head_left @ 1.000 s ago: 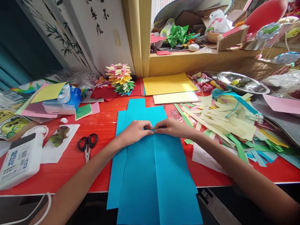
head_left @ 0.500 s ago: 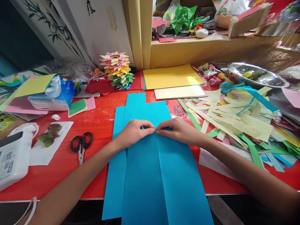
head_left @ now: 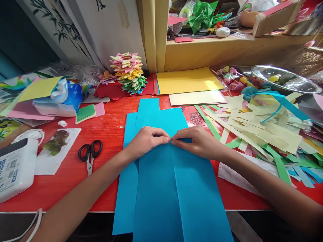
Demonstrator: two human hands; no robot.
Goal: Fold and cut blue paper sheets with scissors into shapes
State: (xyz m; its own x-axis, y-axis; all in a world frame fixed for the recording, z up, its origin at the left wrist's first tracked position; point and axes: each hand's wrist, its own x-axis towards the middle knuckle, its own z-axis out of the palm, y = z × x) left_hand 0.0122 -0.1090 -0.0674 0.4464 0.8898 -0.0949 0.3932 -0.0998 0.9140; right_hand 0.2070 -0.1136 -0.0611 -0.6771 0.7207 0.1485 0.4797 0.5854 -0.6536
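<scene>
Large sheets of blue paper (head_left: 157, 188) lie over the red table and stick out past its front edge. A lengthwise crease or edge runs down their middle. Along that line my left hand (head_left: 148, 141) and my right hand (head_left: 196, 140) meet, fingertips almost touching. Each is closed in a pinch at the blue paper; exactly what sits between the fingertips is too small to see. Black-handled scissors (head_left: 90, 154) lie to the left of my left forearm, blades toward me.
Cut paper strips (head_left: 262, 129) heap up on the right, before a metal bowl (head_left: 287, 80). Yellow paper (head_left: 189, 81) and a folded-paper tower (head_left: 130, 72) stand at the back. On the left are a tissue pack (head_left: 63, 101) and a white box (head_left: 16, 169).
The whole view has shifted slightly, so everything appears a little further right. Both hands keep their pinch at nearly the same spot on the blue paper.
</scene>
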